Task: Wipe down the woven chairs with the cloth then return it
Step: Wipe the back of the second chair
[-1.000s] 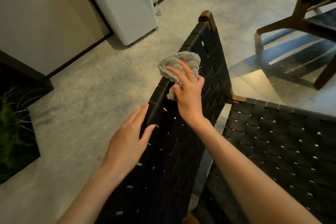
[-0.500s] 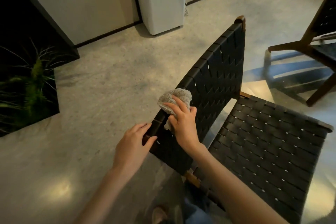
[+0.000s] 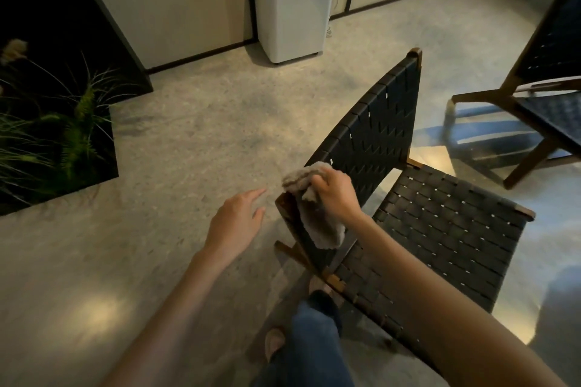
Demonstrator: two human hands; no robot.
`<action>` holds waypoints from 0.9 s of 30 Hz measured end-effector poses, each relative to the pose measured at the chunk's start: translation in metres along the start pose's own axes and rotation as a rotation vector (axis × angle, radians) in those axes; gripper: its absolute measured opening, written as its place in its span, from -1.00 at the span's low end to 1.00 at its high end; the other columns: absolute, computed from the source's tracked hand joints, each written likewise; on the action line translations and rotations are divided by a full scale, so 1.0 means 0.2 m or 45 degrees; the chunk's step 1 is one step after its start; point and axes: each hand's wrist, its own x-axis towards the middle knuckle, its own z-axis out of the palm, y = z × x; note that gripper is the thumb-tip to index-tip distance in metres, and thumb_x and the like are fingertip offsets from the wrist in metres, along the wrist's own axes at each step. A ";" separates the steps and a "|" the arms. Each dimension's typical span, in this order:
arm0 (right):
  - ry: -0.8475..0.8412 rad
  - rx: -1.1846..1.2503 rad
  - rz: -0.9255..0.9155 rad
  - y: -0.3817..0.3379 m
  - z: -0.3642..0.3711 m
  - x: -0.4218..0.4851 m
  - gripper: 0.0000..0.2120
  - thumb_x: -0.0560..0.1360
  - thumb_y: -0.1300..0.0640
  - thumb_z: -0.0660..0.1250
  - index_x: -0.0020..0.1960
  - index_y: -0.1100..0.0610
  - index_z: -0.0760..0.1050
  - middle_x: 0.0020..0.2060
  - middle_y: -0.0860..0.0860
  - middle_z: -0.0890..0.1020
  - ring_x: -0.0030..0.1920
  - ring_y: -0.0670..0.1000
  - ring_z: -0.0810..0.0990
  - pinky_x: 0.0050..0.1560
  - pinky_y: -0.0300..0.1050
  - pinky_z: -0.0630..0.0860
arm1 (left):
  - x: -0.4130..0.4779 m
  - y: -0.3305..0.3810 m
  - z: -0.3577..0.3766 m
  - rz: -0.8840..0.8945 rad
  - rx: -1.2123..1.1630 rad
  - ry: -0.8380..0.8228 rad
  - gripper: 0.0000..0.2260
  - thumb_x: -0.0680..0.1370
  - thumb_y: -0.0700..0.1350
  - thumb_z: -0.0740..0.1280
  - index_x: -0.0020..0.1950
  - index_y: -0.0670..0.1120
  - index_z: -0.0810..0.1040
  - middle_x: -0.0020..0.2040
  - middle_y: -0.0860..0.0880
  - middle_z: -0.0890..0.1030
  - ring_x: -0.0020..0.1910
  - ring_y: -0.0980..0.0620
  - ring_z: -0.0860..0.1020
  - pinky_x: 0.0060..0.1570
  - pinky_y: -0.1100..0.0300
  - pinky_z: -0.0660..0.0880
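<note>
The right hand gripped the fluffy grey cloth, which had slid along the top edge to the near corner of the black woven chair with a wooden frame and now draped over it, seemingly touching. The left hand had released the chair and hovered open just beside it.

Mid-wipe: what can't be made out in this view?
Head view only:
Near corner of the woven chair backrest: covered by the cloth and the right hand gripping it.
Second chair: blurred, cut off by the right edge.
White appliance: top cut off by the upper edge.
Where the cloth goes back: no spot shows.
</note>
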 end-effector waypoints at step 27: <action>0.752 -0.174 0.363 -0.23 -0.03 0.83 -0.62 0.62 0.16 0.14 0.41 -0.07 0.36 0.41 -0.08 0.36 0.33 0.01 0.31 0.09 -0.50 0.02 | 1.40 0.15 -0.47 0.738 0.159 -0.441 -0.60 0.63 -0.07 0.14 0.48 0.04 0.26 0.43 0.06 0.35 0.35 0.06 0.37 0.27 0.19 0.33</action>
